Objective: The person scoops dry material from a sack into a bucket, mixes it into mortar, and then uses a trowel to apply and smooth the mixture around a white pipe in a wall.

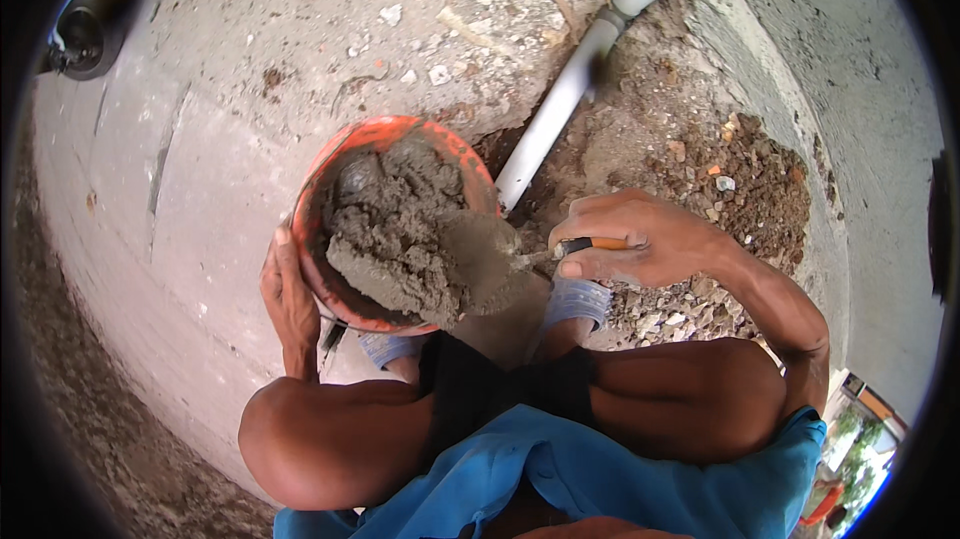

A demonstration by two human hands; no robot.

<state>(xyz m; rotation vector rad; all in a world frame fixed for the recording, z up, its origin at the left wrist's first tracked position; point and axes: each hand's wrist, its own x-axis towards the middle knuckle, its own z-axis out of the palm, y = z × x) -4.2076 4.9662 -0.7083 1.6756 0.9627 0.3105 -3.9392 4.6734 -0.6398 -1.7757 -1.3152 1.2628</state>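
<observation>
An orange bucket holds a heap of wet grey mortar and leans toward me between my knees. My left hand grips its left side, thumb up at the rim and fingers along the outer wall. In my right hand is the handle of a trowel, fingers closed round it. The trowel's blade lies at the right part of the bucket's mouth, coated with mortar, so its outline is hard to make out. Some mortar overhangs the rim on the near side.
A pipe with a joint runs from beside the bucket to the upper right. Loose soil and rubble lie by a grey wall on the right. Concrete pavement spreads leftward, with a dark wheel at the far left.
</observation>
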